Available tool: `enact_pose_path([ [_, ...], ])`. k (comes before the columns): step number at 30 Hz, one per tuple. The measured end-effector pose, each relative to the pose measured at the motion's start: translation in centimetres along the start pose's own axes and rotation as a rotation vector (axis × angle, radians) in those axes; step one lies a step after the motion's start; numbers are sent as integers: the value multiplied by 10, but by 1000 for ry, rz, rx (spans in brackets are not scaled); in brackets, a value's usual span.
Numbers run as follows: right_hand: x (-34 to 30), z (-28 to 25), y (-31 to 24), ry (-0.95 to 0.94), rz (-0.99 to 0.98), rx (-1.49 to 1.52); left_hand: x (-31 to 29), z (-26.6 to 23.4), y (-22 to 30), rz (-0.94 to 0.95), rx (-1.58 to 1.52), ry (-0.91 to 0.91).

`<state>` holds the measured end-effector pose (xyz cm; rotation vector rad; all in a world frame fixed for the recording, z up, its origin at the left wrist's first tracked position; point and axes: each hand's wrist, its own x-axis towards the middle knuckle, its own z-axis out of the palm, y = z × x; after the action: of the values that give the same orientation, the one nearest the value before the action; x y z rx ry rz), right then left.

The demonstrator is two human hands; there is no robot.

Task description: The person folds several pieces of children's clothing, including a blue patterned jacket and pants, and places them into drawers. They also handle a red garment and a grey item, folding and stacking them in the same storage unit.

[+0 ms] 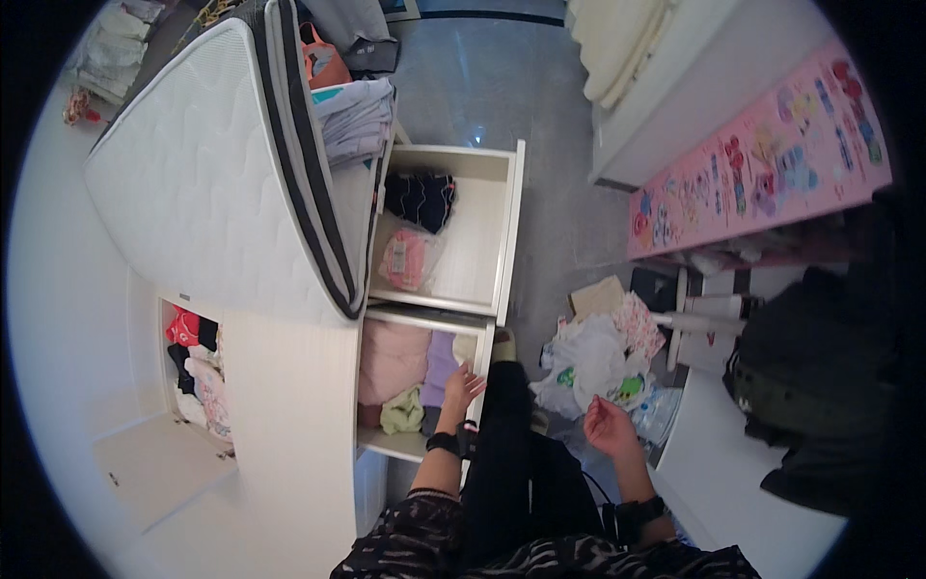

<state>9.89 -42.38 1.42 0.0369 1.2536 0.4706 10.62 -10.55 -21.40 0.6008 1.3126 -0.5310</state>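
My left hand point(463, 390) is over the front end of the nearer drawer point(394, 442), its fingers stretched out beside a cream cloth point(465, 348). It appears to hold nothing; whether it touches the cloth I cannot tell. Folded in that drawer are a pink garment point(394, 362), a purple garment point(439, 367) and a light green garment point(402, 412). My right hand point(608, 427) hangs in the air to the right of my legs, fingers curled in, with nothing visible in them. Below it lie white plastic bags point(590, 359) on the floor.
Beyond stands another pulled-out drawer point(482, 241) with a dark garment point(422, 200) and a bagged pink item point(408, 257). A mattress point(207, 164) leans at the left, near an open compartment of clothes point(204, 381). To the right are a pink printed panel point(762, 154) and dark clothing point(805, 376).
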Motion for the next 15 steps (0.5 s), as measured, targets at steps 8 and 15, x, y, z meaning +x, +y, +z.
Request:
enact_pose_path([
  [8, 47, 147, 26, -74, 164, -8, 3, 67, 128, 156, -157, -269],
  [15, 79, 251, 25, -76, 243, -168, -56, 202, 263, 411, -167, -248],
])
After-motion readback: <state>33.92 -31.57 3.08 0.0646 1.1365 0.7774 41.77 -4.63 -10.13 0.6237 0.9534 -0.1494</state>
